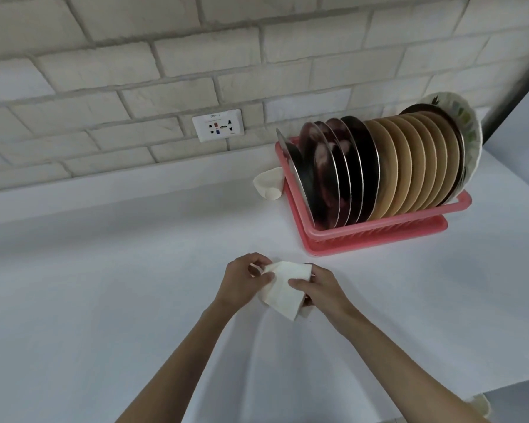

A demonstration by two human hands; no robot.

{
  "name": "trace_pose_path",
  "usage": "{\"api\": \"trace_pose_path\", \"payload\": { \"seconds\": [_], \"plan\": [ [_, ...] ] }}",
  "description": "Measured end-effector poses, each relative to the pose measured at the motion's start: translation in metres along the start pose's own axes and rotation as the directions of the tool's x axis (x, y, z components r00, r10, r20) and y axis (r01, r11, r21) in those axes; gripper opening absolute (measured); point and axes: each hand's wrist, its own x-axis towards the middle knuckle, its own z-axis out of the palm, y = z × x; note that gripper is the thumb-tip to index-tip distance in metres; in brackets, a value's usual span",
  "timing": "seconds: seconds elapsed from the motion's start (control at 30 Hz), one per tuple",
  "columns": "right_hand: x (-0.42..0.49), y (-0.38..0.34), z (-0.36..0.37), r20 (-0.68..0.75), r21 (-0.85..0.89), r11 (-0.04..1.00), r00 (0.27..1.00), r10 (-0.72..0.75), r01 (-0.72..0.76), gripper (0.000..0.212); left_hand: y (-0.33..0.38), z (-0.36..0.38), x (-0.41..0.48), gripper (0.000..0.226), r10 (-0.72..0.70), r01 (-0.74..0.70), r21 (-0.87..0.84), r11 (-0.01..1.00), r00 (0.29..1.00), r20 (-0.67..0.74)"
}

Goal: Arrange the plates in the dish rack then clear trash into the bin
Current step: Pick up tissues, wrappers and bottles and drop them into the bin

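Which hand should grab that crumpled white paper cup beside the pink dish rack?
Probably left: the left hand is nearer the crumpled white paper cup, and the right hand can hold the folded white paper napkin alone. Both hands pinch it now.

The steel plates [327,169] are gleaming like mirrors, their polished metal throwing back dark shapes. The tan plates [409,166] are looking smooth and matt, perhaps plastic. The patterned plate [468,123] is showing a glossy glaze. The rack [379,239] is shining faintly as smooth pink plastic. The napkin [284,288] and crumpled cup [269,184] are looking like matt paper. The counter [104,285] is looking smooth and matt, the wall [135,56] rough and chalky, the socket [217,125] like glossy plastic.
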Motion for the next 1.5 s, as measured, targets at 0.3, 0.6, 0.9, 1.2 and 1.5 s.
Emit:
{"api": "trace_pose_path", "payload": {
  "seconds": [0.3, 0.6, 0.9, 1.2, 1.5],
  "plan": [
    [0.001, 0.003, -0.025, -0.064, -0.009, 1.0, 0.998, -0.029, 0.029, 0.019, 0.016, -0.003, 0.026, 0.005, -0.027, 0.027, -0.03, 0.999, 1.0, 0.01],
    [0.001, 0.009, -0.044, -0.107, -0.001, 1.0, 0.994, -0.026, 0.026, 0.019, 0.049, -0.027, 0.187, 0.064, 0.072, -0.064, 0.413, 0.908, 0.997, -0.004],
    [0.008, 0.008, -0.047, -0.147, -0.009, 1.0, 0.989, -0.005, 0.004, 0.021, 0.043, -0.029, 0.269, 0.107, -0.074, -0.086, 0.604, 0.792, 0.969, 0.235],
    [-0.003, 0.007, -0.051, -0.18, -0.002, 1.0, 0.984, -0.019, 0.019, 0.023, 0.033, -0.045, 0.223, 0.092, 0.039, -0.114, 0.595, 0.796, 0.99, 0.137],
    [-0.046, 0.016, -0.043, -0.18, -0.004, 0.999, 0.983, -0.032, 0.032, 0.026, -0.003, -0.038, 0.029, 0.094, 0.136, -0.137, 0.264, 0.955, 0.99, 0.025]
  ]
}}
